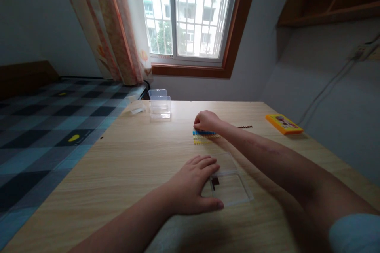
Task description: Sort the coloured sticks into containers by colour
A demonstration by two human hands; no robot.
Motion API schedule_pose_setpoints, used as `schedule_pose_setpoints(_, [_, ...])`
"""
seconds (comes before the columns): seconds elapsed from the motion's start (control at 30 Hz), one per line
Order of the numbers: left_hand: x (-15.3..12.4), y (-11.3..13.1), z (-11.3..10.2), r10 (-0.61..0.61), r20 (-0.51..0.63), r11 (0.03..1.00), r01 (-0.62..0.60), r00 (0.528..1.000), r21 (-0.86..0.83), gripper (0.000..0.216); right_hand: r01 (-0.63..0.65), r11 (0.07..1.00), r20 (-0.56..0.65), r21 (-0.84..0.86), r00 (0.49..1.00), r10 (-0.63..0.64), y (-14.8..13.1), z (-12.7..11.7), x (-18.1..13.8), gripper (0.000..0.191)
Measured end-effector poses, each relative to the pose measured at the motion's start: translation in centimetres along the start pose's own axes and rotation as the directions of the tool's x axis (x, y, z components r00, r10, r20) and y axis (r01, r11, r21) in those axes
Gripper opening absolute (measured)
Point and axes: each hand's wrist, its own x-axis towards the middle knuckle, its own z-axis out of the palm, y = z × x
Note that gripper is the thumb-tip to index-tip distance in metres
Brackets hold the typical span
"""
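My left hand (194, 184) lies over the left side of a clear plastic box (234, 187), its fingers stretched and the thumb apart along the near edge. A small cluster of dark brown pieces (215, 182) sits inside the box at its left. Farther off, my right hand (207, 120) is closed in a pinch at the far left end of several rows of small coloured pieces (203, 137), blue, pale and yellow. Whatever its fingertips hold is hidden or too small to name. Part of a dark brown row (246, 127) shows beyond my right forearm.
Clear empty plastic boxes (160, 106) stand at the table's far left, with another clear container (135, 104) beside them. A yellow-orange box (284, 124) lies near the right edge. A checked bed (53, 126) adjoins the wooden table (118, 189) on the left.
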Motion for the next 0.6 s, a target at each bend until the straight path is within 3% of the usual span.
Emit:
schedule_pose_setpoints(0.17, [-0.2,0.0,0.0,-0.017,0.009,1.000,0.017,1.000,-0.006,0.089,0.051,0.999,-0.204,0.008,0.978,-0.048,0.2,-2.2,-1.8,0.020])
schedule_pose_setpoints(0.33, [-0.2,-0.1,0.1,-0.025,0.015,1.000,0.025,1.000,-0.006,0.089,0.161,0.987,-0.365,0.020,0.920,-0.143,1.3,-4.2,-9.3,0.014])
schedule_pose_setpoints(0.47, [-0.1,-0.2,0.2,-0.021,0.012,1.000,0.021,1.000,0.013,0.090,0.450,0.887,-0.526,0.104,0.782,-0.335,2.0,-2.7,-16.9,0.010])
schedule_pose_setpoints(0.6, [-0.1,0.0,0.0,-0.023,0.026,1.000,0.023,0.999,0.017,0.090,0.537,0.822,-0.480,0.190,0.781,-0.399,1.4,0.1,-21.2,0.012])
